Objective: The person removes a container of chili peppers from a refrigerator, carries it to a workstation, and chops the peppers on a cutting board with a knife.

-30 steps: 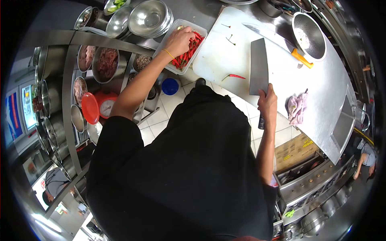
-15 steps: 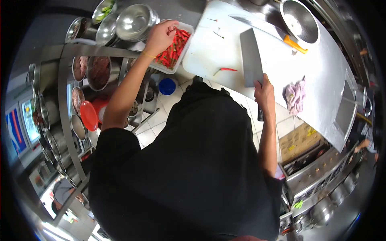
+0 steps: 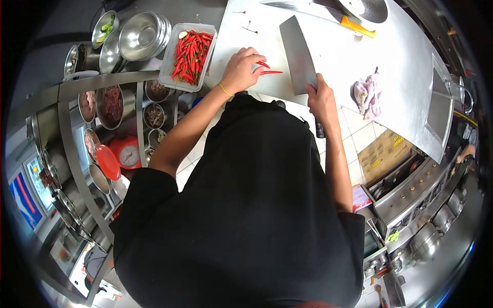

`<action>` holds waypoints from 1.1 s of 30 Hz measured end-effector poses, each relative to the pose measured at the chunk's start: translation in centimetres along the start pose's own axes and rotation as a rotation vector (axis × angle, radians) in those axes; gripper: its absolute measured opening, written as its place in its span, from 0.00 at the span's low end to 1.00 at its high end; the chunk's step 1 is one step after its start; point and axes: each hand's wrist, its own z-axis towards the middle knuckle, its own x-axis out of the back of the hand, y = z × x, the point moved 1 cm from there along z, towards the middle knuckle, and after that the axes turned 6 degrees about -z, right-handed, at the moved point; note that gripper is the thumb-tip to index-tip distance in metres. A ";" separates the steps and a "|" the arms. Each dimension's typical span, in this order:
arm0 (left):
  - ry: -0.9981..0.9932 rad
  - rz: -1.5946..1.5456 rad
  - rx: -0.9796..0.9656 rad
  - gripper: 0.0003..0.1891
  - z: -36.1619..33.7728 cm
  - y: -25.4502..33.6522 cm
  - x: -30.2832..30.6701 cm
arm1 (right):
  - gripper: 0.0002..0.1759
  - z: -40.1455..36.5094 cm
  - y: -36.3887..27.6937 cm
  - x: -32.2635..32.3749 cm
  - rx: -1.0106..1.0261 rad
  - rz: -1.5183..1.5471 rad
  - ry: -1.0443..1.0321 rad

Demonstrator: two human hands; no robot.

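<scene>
My left hand (image 3: 244, 70) is over the near left part of the white cutting board (image 3: 233, 46), its fingers closed on a red chili (image 3: 263, 64). A second red chili (image 3: 272, 72) lies on the board by the fingertips; my hand hides its stem end. My right hand (image 3: 321, 100) grips the cleaver (image 3: 299, 55) by its dark handle. Its broad blade is above the board, pointing away from me, to the right of the chilies. Left of the board stands a clear plastic tub (image 3: 163, 77) full of red chilies (image 3: 192, 57).
A knife with an orange handle (image 3: 358, 26) lies at the board's far side near a metal bowl (image 3: 371, 13). A crumpled cloth (image 3: 367, 95) rests on the steel counter (image 3: 405, 92). Stacked steel bowls (image 3: 141, 36) stand beyond the tub; a red scale (image 3: 127, 153) is lower left.
My left hand has moved from the chili tub to the board, now with a chili in its fingers. The right hand still holds the cleaver. My view has shifted.
</scene>
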 end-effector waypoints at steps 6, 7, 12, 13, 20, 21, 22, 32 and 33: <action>-0.040 0.011 -0.095 0.10 -0.6 0.6 -1.7 | 0.16 -0.1 -2.2 0.9 -0.026 -0.109 0.001; -0.048 -0.018 -0.104 0.09 -0.7 0.4 -2.7 | 0.15 0.0 -2.4 1.0 -0.024 -0.142 -0.011; 0.015 -0.102 -0.147 0.08 -0.7 1.8 -5.2 | 0.15 0.2 -4.5 1.8 -0.017 -0.349 -0.060; 0.019 -0.109 -0.144 0.08 -0.8 1.9 -5.4 | 0.15 0.1 -4.9 1.8 -0.019 -0.378 -0.082; 0.126 -0.172 -0.166 0.08 -1.3 1.4 -5.6 | 0.12 -1.2 -7.6 2.7 -0.105 -0.397 -0.155; 0.125 -0.175 -0.172 0.08 -1.3 1.3 -5.5 | 0.12 -1.0 -7.4 1.7 -0.109 -0.405 -0.160; 0.126 -0.184 -0.168 0.08 -1.2 1.3 -5.4 | 0.13 -0.6 -6.7 0.1 -0.097 -0.391 -0.098; 0.107 -0.250 -0.189 0.04 -1.1 0.9 -5.5 | 0.11 -0.1 -8.4 1.2 -0.144 -0.406 -0.111; 0.119 -0.267 -0.211 0.03 -1.0 0.9 -5.5 | 0.13 0.1 -8.0 0.0 -0.162 -0.340 -0.075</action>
